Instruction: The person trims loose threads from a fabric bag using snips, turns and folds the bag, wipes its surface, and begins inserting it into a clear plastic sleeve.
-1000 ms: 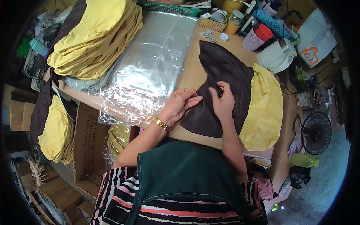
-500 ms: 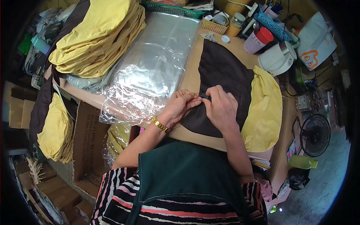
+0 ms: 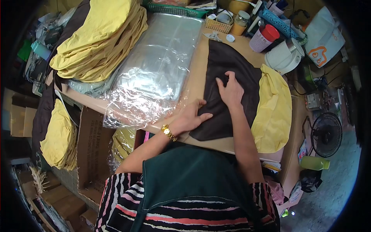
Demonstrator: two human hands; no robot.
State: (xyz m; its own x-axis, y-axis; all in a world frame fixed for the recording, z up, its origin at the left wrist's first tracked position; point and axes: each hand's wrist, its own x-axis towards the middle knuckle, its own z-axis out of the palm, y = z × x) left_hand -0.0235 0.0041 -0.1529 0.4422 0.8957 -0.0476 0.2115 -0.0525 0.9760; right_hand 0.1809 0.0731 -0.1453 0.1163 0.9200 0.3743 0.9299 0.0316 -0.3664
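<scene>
A dark brown cloth piece (image 3: 226, 116) lies flat on the table in front of me, with a yellow cloth piece (image 3: 271, 110) along its right side. At its left edge rests my left hand (image 3: 189, 118), thumb and fingers spread apart, wearing a gold-coloured watch or bracelet (image 3: 168, 132) on the wrist. Farther up, over the middle of the dark cloth, is my right hand (image 3: 232, 92). Its thumb and forefinger are apart with nothing visible between them; the curled fingers partly hide the palm.
Clear plastic bags (image 3: 160, 58) lie left of the dark cloth, beside a tall stack of yellow cloth pieces (image 3: 96, 42). A pink basket-like cup (image 3: 259, 41), a jar (image 3: 240, 24) and a white container (image 3: 284, 58) stand at the back right. A black fan (image 3: 326, 134) is at right.
My hands have parted from a pinch around a small dark tool. The right hand has moved up over the cloth, the left slightly down; the tool no longer shows.
</scene>
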